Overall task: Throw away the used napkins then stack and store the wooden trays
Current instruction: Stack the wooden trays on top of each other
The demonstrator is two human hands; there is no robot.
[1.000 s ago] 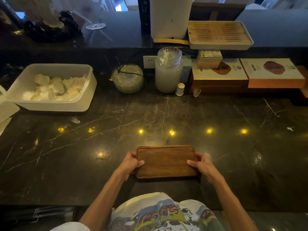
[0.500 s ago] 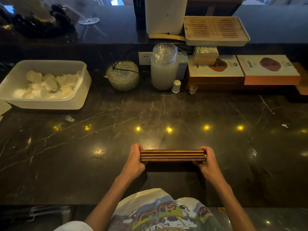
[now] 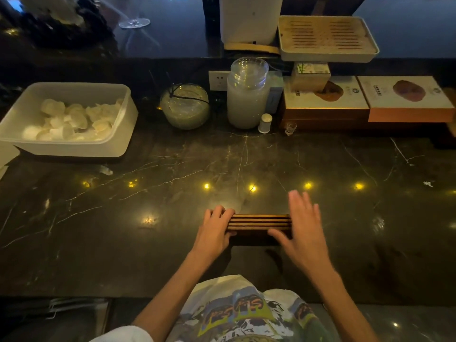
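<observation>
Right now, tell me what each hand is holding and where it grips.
The left hand grips the left end of the stack of wooden trays, which stands on edge on the dark marble counter. The right hand is open, fingers spread, at the stack's right end, gripping nothing.

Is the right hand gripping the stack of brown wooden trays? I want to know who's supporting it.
No: the right hand is open with fingers spread beside the stack of brown wooden trays; the left hand grips it.
</observation>
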